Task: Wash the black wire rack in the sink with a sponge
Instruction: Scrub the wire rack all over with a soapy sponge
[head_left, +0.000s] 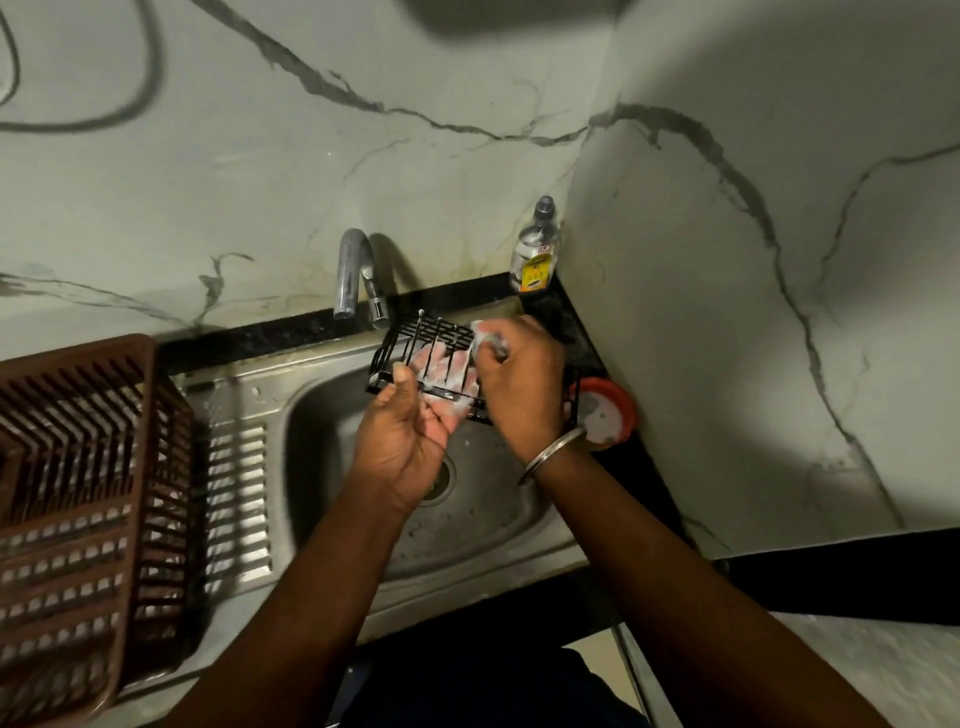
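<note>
One head-worn wide-angle view, close above, looking down and forward into the stainless steel sink (483, 525) toward the white veined-marble wall (415, 171)
</note>
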